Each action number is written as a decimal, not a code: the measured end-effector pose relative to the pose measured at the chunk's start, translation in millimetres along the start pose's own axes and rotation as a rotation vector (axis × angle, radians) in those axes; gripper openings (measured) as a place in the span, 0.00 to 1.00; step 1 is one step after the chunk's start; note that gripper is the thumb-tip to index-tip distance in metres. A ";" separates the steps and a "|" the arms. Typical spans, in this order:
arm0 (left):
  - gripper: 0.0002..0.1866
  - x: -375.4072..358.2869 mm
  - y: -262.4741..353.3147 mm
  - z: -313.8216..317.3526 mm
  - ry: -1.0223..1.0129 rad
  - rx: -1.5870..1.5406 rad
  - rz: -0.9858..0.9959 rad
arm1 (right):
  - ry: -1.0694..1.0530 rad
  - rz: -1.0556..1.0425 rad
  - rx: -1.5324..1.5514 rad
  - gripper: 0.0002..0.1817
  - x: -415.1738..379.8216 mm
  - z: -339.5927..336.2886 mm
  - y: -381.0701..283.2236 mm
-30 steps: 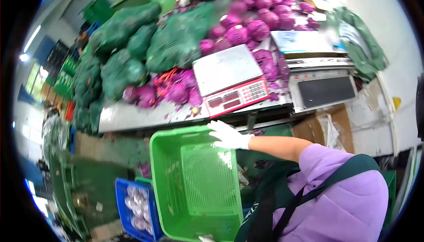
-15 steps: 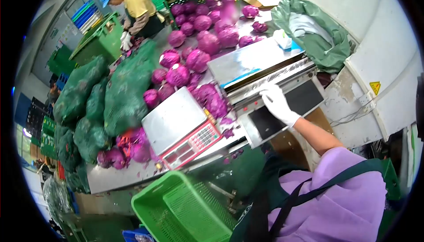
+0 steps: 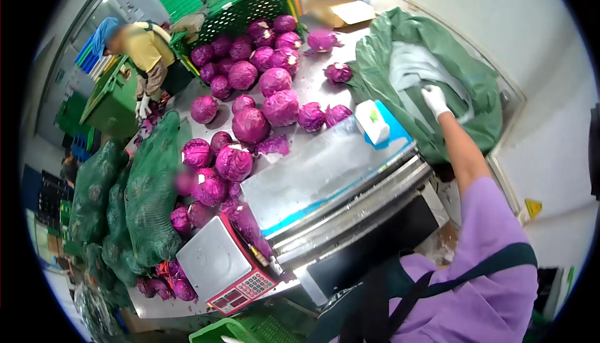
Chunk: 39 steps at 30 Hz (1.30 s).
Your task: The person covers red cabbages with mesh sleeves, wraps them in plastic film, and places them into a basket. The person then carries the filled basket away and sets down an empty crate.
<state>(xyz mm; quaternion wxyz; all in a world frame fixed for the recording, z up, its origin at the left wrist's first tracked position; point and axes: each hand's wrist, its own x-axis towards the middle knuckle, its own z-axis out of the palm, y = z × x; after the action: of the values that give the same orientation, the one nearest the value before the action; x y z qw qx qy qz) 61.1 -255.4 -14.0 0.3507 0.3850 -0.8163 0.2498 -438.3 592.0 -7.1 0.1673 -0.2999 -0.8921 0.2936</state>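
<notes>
My right hand (image 3: 435, 100), in a white glove, reaches into a large green bag (image 3: 369, 61) lined with pale plastic sheets (image 3: 415, 58). Its fingers are curled together; whatever they may hold is hidden. At the bottom edge a small whitish tip (image 3: 230, 339) shows in front of a green crate (image 3: 215, 330); it may be part of my left hand, whose fingers I cannot make out. Below my right arm lies a wrapping machine (image 3: 350, 208) with a black plate (image 3: 375, 246) and a silvery top. A small white pack (image 3: 373, 122) rests on its far end.
Many red cabbages (image 3: 251, 125) cover the table, some spilling from a green perforated crate (image 3: 250, 15). A red-framed scale (image 3: 215, 258) stands at the front. Green net sacks (image 3: 153, 193) line the left side. A co-worker (image 3: 147, 49) bends over a green bin (image 3: 106, 102).
My right hand has left the black plate of the machine and moved up and right into the green bag. The view has shifted, so the crate at the bottom shows less.
</notes>
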 end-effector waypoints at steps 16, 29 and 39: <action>0.37 232.2 526.5 79.9 -0.447 -0.904 0.800 | 0.049 -0.177 -0.022 0.14 90.6 98.1 68.5; 0.62 196.3 676.2 108.2 -0.838 -1.062 0.487 | -0.024 -0.045 0.030 0.16 58.6 -3.5 81.5; 0.61 174.1 657.2 89.7 -0.710 -1.046 0.493 | 0.045 -0.053 0.427 0.19 -3.8 -65.5 -18.1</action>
<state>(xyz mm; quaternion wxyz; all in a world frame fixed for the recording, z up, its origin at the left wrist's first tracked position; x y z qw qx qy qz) -580.9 -14.8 -27.9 0.1341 0.0259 -0.9593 -0.2470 -412.2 605.5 54.2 0.2546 -0.2403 -0.8133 0.4648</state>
